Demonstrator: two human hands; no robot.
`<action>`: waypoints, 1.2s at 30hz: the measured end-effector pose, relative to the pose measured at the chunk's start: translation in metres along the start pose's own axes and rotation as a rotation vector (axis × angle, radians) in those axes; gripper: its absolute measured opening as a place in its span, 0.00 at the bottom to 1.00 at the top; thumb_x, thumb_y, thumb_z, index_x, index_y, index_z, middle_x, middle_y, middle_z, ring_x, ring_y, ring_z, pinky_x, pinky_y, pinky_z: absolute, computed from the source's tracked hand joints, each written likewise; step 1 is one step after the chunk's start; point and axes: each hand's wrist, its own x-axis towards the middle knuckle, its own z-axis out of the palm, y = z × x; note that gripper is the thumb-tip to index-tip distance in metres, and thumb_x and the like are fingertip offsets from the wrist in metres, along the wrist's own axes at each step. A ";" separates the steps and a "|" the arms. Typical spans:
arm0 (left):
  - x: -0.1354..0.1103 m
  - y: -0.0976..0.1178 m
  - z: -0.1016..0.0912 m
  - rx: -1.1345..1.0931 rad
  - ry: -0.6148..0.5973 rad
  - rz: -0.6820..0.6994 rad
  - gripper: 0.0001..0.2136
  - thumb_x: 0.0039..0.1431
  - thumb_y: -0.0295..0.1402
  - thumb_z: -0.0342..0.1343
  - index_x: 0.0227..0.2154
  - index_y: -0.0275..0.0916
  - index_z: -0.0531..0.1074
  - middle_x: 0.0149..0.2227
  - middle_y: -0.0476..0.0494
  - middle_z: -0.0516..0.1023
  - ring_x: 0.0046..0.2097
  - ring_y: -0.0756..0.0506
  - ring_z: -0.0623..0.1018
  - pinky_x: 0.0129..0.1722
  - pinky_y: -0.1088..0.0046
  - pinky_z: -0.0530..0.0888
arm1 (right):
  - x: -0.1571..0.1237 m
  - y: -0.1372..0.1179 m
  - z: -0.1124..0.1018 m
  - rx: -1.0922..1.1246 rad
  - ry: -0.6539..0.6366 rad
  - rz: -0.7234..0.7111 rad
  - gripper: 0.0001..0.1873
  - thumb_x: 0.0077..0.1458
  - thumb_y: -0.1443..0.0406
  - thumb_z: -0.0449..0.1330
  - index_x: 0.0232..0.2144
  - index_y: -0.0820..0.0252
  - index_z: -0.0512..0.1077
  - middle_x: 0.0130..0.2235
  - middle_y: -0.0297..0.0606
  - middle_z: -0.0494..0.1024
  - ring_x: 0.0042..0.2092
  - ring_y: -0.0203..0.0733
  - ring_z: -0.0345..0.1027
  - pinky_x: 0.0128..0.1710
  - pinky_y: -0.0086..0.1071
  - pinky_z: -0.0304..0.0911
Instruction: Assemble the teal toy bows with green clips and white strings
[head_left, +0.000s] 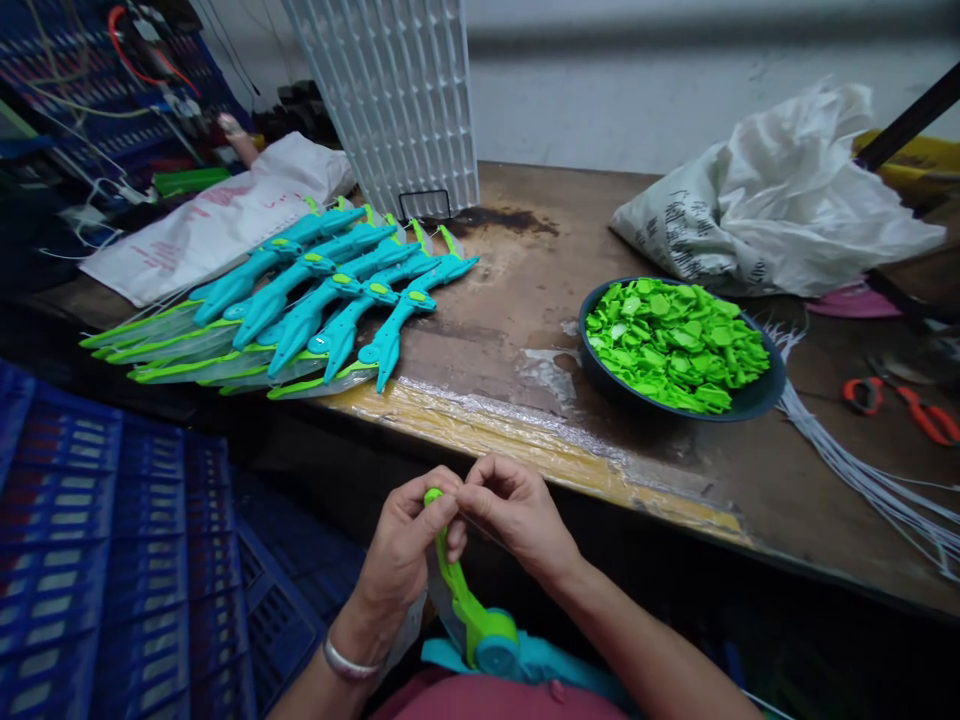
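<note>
Near my body, above my lap, is a plastic piece with a curved lime-green arm point(466, 608) joined to a turquoise part by a round pivot point(498, 641). My left hand point(409, 530) is closed around the upper end of the green arm. My right hand point(517, 508) is pinched right beside it, and a thin pale cord seems to run from its fingertips; the fingers hide the rest. On the table, several similar turquoise and green plastic pieces point(345, 290) lie overlapping in a row. A dark bowl point(765, 398) holds a heap of small lime-green plastic parts point(667, 345).
White cords point(847, 450) and red-handled scissors point(862, 395) lie at the right, below a white sack point(750, 210). A ridged translucent panel point(397, 100) stands at the back, next to another white sack point(217, 215). Blue crates point(112, 560) stack at the left. The table edge point(540, 445) is taped.
</note>
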 end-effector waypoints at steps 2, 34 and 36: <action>0.000 0.000 0.001 0.019 0.017 -0.007 0.11 0.62 0.37 0.62 0.27 0.35 0.75 0.24 0.52 0.66 0.21 0.55 0.67 0.19 0.81 0.66 | -0.002 0.004 0.001 -0.010 0.024 -0.027 0.19 0.55 0.54 0.69 0.27 0.58 0.66 0.20 0.32 0.78 0.19 0.35 0.70 0.21 0.26 0.62; -0.001 -0.004 0.002 0.164 0.156 -0.068 0.10 0.57 0.36 0.66 0.27 0.37 0.73 0.19 0.53 0.69 0.19 0.53 0.68 0.20 0.79 0.65 | -0.020 -0.024 -0.005 -1.241 -0.010 -0.685 0.09 0.66 0.72 0.50 0.32 0.59 0.63 0.34 0.38 0.70 0.36 0.39 0.63 0.36 0.33 0.62; -0.001 -0.004 0.002 0.185 0.151 -0.040 0.10 0.57 0.36 0.66 0.27 0.37 0.73 0.19 0.53 0.70 0.19 0.53 0.68 0.19 0.79 0.66 | -0.020 -0.028 -0.005 -1.128 -0.003 -0.545 0.08 0.65 0.72 0.53 0.32 0.58 0.63 0.32 0.34 0.70 0.34 0.36 0.63 0.34 0.31 0.60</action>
